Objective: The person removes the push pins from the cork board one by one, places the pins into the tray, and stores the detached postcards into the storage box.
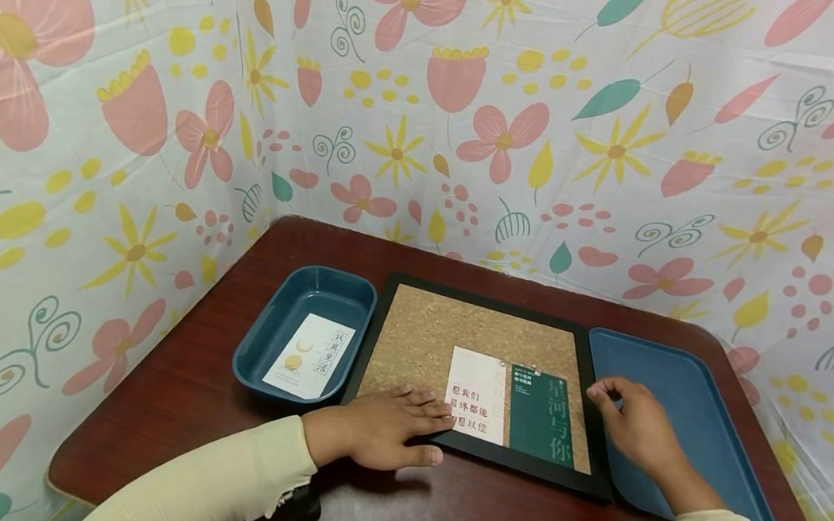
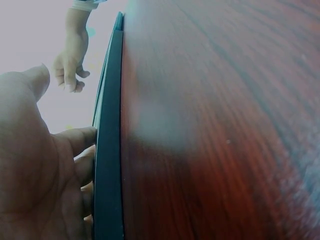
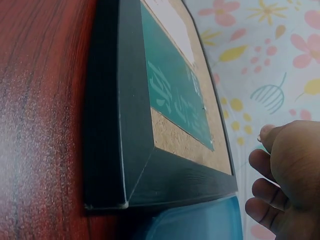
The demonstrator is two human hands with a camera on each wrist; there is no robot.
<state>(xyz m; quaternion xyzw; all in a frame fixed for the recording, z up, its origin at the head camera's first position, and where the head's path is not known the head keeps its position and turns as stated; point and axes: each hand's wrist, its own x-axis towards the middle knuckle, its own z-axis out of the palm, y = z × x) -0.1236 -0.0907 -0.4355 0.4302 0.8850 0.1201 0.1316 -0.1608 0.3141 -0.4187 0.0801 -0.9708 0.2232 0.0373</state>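
A cork board [image 1: 413, 324] in a black frame lies on the table. On it, side by side, are a white card [image 1: 477, 384] and a green card [image 1: 532, 419] with printed characters; small clear pins [image 1: 537, 372] show along their tops. My left hand [image 1: 396, 426] rests flat, fingers spread, across the board's near left frame, fingertips at the white card's edge. My right hand [image 1: 632, 421] is raised by the right frame edge, thumb and forefinger brought together. They pinch a small pale thing [image 3: 259, 138], mostly hidden by the fingertips.
Left of the board stands a deep blue tray [image 1: 258, 338] with a white card [image 1: 311, 356] inside. A flatter blue tray [image 1: 693, 429] lies right of the board, under my right hand. A flowered curtain [image 1: 501, 178] hangs behind the dark red table [image 1: 204, 343].
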